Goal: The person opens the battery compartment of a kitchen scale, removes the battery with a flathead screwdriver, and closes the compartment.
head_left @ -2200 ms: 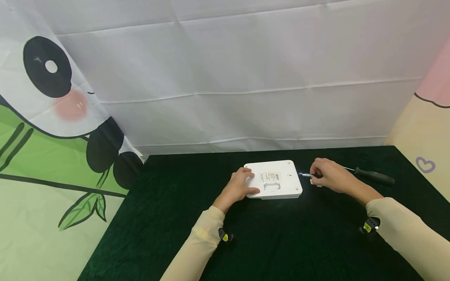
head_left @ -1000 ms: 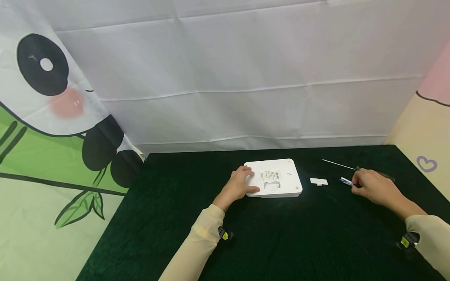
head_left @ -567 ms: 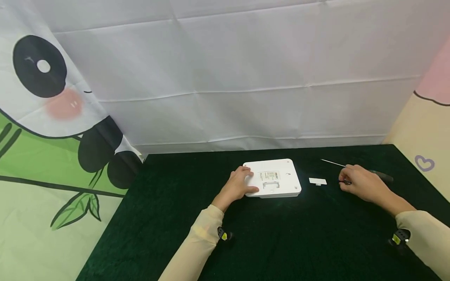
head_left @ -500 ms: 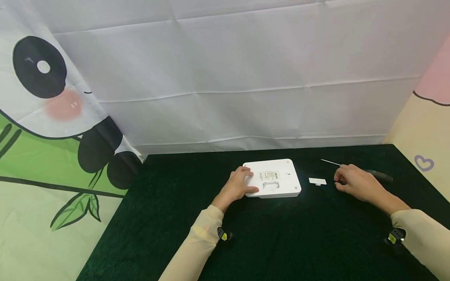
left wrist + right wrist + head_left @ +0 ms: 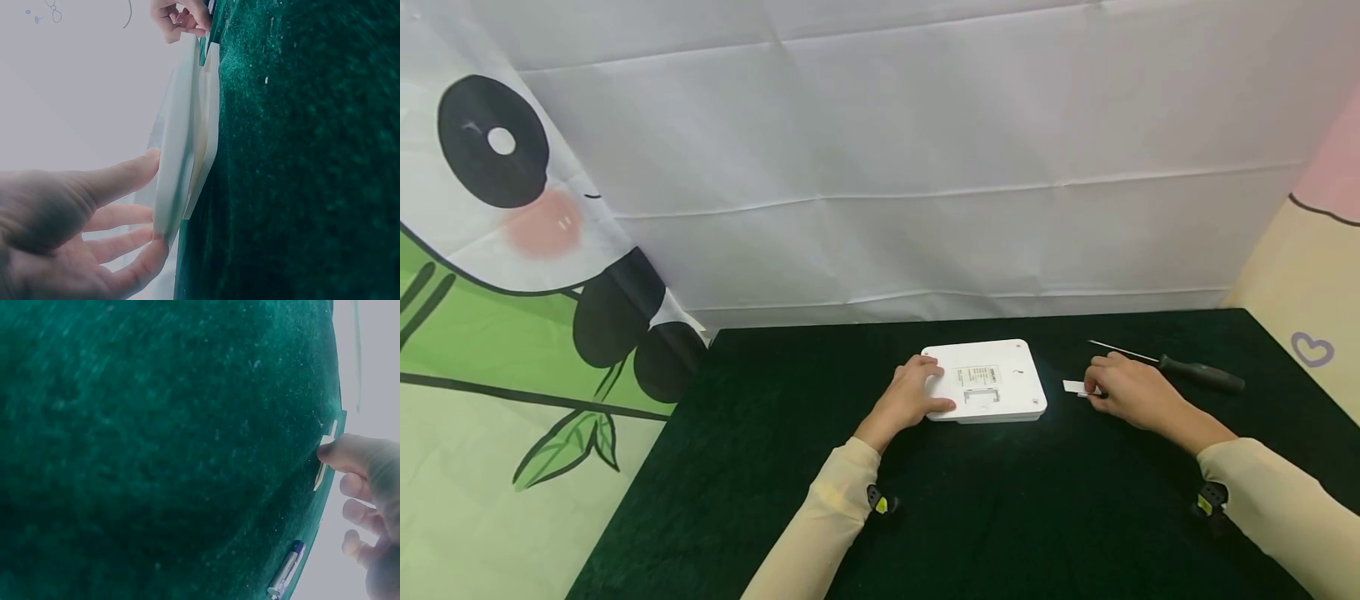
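A white flat device [image 5: 1000, 367] lies underside up on the dark green cloth, showing a printed label and an uncovered battery compartment [image 5: 981, 397]. My left hand [image 5: 906, 392] grips its left edge, thumb and fingers spread along it. To the right of the device, my right hand [image 5: 1123, 387] pinches the small white battery cover [image 5: 1073, 387] at its right end. The right wrist view has the thumb [image 5: 344, 453] against this cover, with the other fingers bent behind. A blue and silver battery [image 5: 287, 569] lies on the cloth near that hand; the hand hides it in the head view.
Behind the right hand lies a screwdriver [image 5: 1202, 373] with a black handle, its shaft pointing left. The green cloth [image 5: 1000, 500] covers the table. A white sheet [image 5: 880, 208] hangs along the back edge, with printed hangings at both sides.
My right hand carried the battery right, away from the device, and let go of it. It then came back left to the battery cover. The left hand stayed on the device.
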`<state>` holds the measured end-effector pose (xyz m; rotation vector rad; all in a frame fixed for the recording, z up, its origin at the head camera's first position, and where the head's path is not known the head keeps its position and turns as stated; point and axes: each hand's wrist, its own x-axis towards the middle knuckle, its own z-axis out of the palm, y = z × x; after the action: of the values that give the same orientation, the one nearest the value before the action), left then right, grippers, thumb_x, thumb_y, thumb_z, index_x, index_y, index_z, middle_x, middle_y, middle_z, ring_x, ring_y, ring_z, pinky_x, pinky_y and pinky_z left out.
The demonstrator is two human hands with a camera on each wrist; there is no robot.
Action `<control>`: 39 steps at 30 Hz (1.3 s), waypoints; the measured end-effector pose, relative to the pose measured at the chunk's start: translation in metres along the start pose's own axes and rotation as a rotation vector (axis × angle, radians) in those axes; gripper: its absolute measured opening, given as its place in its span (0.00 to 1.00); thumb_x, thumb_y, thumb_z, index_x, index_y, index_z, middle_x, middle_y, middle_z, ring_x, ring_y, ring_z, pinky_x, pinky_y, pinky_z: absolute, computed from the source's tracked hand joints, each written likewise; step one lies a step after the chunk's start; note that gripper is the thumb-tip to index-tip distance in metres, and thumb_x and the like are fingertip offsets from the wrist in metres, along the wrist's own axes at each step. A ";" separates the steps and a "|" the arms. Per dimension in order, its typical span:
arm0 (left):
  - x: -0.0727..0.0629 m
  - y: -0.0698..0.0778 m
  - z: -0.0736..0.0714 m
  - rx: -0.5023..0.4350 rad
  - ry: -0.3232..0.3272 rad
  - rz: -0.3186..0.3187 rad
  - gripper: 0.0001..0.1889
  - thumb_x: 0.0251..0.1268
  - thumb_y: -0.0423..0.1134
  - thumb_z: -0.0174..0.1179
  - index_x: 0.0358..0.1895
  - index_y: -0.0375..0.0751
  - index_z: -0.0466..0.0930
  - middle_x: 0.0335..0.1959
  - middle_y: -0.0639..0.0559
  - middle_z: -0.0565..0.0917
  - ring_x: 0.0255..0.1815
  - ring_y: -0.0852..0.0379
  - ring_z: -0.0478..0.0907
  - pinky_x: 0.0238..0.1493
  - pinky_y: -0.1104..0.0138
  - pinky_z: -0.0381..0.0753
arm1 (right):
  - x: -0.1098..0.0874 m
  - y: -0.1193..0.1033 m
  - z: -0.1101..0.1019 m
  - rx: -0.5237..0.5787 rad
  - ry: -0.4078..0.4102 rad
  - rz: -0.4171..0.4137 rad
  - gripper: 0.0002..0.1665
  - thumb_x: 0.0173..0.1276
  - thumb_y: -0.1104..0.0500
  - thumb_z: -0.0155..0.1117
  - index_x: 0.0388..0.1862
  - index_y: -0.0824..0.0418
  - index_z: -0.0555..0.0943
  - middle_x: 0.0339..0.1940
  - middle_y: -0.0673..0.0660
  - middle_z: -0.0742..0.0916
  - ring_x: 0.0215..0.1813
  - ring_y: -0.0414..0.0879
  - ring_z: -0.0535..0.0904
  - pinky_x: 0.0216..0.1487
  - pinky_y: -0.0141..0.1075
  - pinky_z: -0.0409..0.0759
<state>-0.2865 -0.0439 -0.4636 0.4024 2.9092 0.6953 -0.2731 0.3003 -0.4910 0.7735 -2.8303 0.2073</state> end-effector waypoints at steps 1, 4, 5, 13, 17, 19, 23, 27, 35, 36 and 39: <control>-0.001 0.000 0.000 0.003 -0.001 0.001 0.30 0.58 0.49 0.70 0.63 0.42 0.76 0.71 0.51 0.66 0.68 0.49 0.63 0.68 0.55 0.68 | -0.001 -0.002 0.000 -0.002 0.002 0.003 0.07 0.56 0.61 0.73 0.29 0.53 0.81 0.29 0.48 0.80 0.32 0.42 0.72 0.30 0.37 0.72; -0.005 -0.001 -0.001 0.011 -0.005 0.003 0.30 0.58 0.49 0.70 0.63 0.43 0.76 0.71 0.51 0.66 0.68 0.49 0.63 0.68 0.55 0.67 | -0.004 -0.006 0.002 -0.001 0.000 0.015 0.07 0.56 0.61 0.73 0.29 0.53 0.81 0.29 0.48 0.80 0.32 0.42 0.72 0.30 0.37 0.72; -0.006 -0.001 -0.001 0.013 -0.007 0.003 0.30 0.58 0.49 0.70 0.63 0.43 0.76 0.72 0.51 0.66 0.68 0.49 0.63 0.68 0.55 0.67 | -0.005 -0.008 0.002 -0.001 -0.003 0.021 0.07 0.56 0.61 0.73 0.29 0.53 0.81 0.29 0.48 0.80 0.32 0.42 0.72 0.30 0.37 0.72; -0.015 -0.003 -0.002 0.020 -0.017 0.010 0.30 0.58 0.49 0.70 0.63 0.44 0.76 0.72 0.51 0.66 0.69 0.49 0.63 0.68 0.54 0.67 | -0.013 -0.023 0.003 0.012 0.003 0.050 0.06 0.57 0.61 0.72 0.30 0.54 0.81 0.29 0.49 0.79 0.30 0.41 0.70 0.29 0.35 0.70; -0.020 -0.005 -0.002 0.015 -0.019 0.024 0.30 0.58 0.49 0.70 0.63 0.43 0.76 0.71 0.51 0.66 0.69 0.48 0.63 0.69 0.54 0.67 | -0.014 -0.031 0.002 0.018 0.022 0.070 0.06 0.57 0.60 0.71 0.30 0.53 0.81 0.29 0.48 0.79 0.30 0.41 0.69 0.30 0.34 0.69; -0.022 -0.006 -0.002 0.015 -0.022 0.028 0.30 0.58 0.49 0.70 0.63 0.43 0.76 0.71 0.51 0.67 0.69 0.48 0.63 0.69 0.54 0.67 | -0.014 -0.036 0.000 0.017 0.032 0.083 0.06 0.57 0.61 0.71 0.30 0.53 0.81 0.29 0.48 0.79 0.30 0.41 0.70 0.30 0.34 0.69; -0.025 -0.008 -0.002 0.022 -0.025 0.034 0.30 0.57 0.49 0.70 0.62 0.43 0.77 0.71 0.51 0.67 0.69 0.49 0.63 0.69 0.54 0.67 | -0.010 -0.048 -0.008 0.028 0.045 0.094 0.06 0.57 0.61 0.71 0.30 0.54 0.81 0.28 0.49 0.79 0.29 0.42 0.69 0.29 0.35 0.69; -0.025 -0.008 -0.002 0.028 -0.029 0.030 0.30 0.58 0.49 0.70 0.63 0.43 0.76 0.72 0.51 0.66 0.69 0.49 0.63 0.69 0.55 0.67 | 0.000 -0.060 -0.016 0.033 0.052 0.098 0.05 0.59 0.61 0.69 0.30 0.55 0.80 0.27 0.49 0.78 0.30 0.43 0.69 0.29 0.35 0.68; -0.024 -0.007 -0.003 0.034 -0.038 0.034 0.30 0.58 0.49 0.70 0.63 0.43 0.76 0.71 0.51 0.66 0.67 0.49 0.64 0.67 0.56 0.69 | 0.028 -0.087 -0.023 0.030 0.075 0.047 0.06 0.58 0.60 0.71 0.30 0.55 0.80 0.27 0.49 0.78 0.30 0.43 0.69 0.30 0.34 0.67; -0.024 -0.007 -0.003 0.038 -0.038 0.036 0.30 0.58 0.49 0.70 0.63 0.43 0.76 0.71 0.51 0.66 0.67 0.49 0.64 0.67 0.56 0.69 | 0.032 -0.091 -0.022 0.029 0.077 0.033 0.07 0.57 0.60 0.72 0.29 0.54 0.80 0.27 0.48 0.78 0.31 0.43 0.69 0.30 0.34 0.68; -0.025 -0.006 -0.003 0.037 -0.040 0.043 0.30 0.58 0.49 0.70 0.63 0.43 0.76 0.71 0.50 0.66 0.67 0.49 0.64 0.68 0.56 0.68 | 0.041 -0.104 -0.019 0.020 0.074 -0.006 0.08 0.57 0.59 0.73 0.28 0.53 0.80 0.27 0.48 0.78 0.31 0.42 0.69 0.31 0.34 0.69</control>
<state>-0.2648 -0.0576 -0.4622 0.4786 2.8875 0.6324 -0.2513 0.1950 -0.4549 0.7625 -2.7602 0.2580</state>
